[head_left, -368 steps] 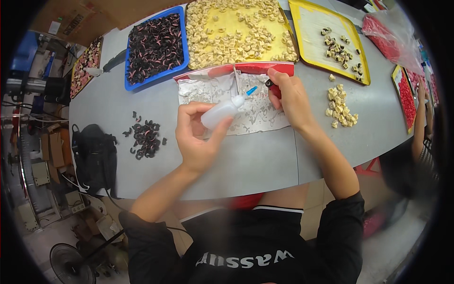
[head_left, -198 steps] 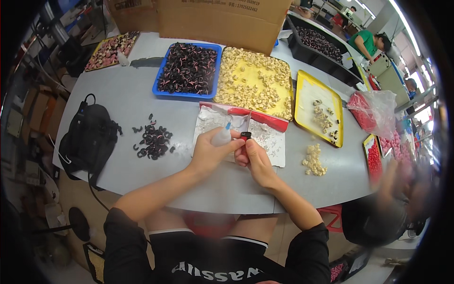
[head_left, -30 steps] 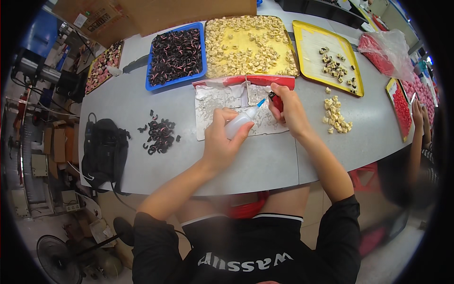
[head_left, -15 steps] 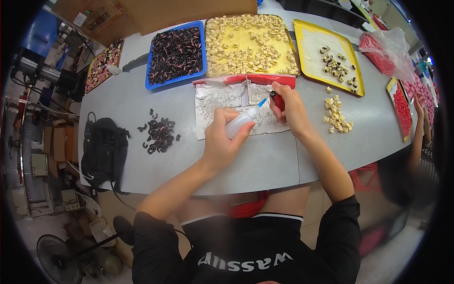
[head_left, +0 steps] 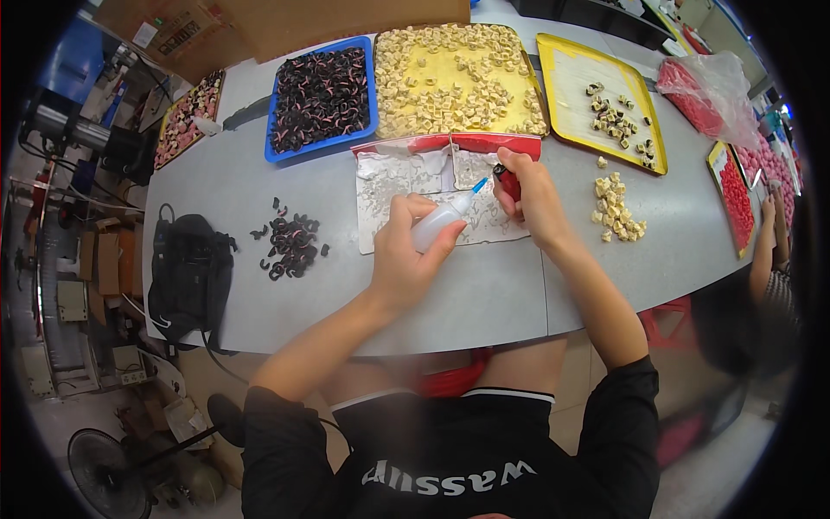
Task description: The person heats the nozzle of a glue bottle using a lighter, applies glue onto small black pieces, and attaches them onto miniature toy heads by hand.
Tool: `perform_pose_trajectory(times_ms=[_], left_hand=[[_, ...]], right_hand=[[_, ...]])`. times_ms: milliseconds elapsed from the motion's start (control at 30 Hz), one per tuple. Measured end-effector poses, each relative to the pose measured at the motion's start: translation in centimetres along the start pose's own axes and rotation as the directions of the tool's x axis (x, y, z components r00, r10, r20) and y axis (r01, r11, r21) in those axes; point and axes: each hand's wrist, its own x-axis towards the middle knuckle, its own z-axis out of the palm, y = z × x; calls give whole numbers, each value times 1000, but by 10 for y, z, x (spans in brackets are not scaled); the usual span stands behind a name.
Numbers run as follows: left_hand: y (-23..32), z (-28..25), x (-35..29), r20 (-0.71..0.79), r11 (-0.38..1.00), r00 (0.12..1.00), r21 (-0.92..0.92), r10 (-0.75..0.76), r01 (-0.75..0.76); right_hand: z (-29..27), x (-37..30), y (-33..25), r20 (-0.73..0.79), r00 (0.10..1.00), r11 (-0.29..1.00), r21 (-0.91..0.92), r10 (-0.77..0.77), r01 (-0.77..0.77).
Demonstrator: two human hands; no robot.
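My left hand [head_left: 406,251] is closed around a white squeeze bottle [head_left: 435,227] with a narrow blue tip, tilted up to the right. In my right hand [head_left: 538,201] is a small red object with a dark end [head_left: 507,182]; its kind is hard to tell, being partly covered by my fingers. The blue tip points at its dark end, with at most a small gap between them. Beneath both hands lies a stained white sheet [head_left: 372,222] with a red band along its far edge.
A pile of black curved pieces [head_left: 294,246] lies to the left, cream-coloured pieces [head_left: 616,209] to the right. Behind stand a blue tray [head_left: 374,112] of black pieces and two yellow trays [head_left: 451,86] [head_left: 588,65]. A black bag [head_left: 192,281] sits at left; a co-worker's hand [head_left: 768,210] is far right.
My hands, the bottle and the red object stay practically still. At the far right, the co-worker's hand has shifted slightly, and a shiny thin tool now shows near it.
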Motion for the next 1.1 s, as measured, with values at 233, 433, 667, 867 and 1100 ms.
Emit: perform_pose_trajectory(times_ms=[233,433,667,867,1100], left_hand=[[0,0,0,3,1000,1000,-9,-2,2],[-1,0,0,6,1000,1000,-18,4,-4],[-1,0,0,3,1000,1000,-14,10,-10],[0,1,1,6,1000,1000,-13,14,-14],[-2,0,1,-1,1000,1000,0,25,-25]], right_hand=[[1,-1,-2,-12,1000,1000,-2,-1,1],[1,-1,-2,-6,1000,1000,11,-3,3],[1,-1,-1,-1,1000,1000,1,4,-4],[0,-1,-1,-4,1000,1000,16,-3,3],[1,-1,-3,11,1000,1000,14,-9,9]])
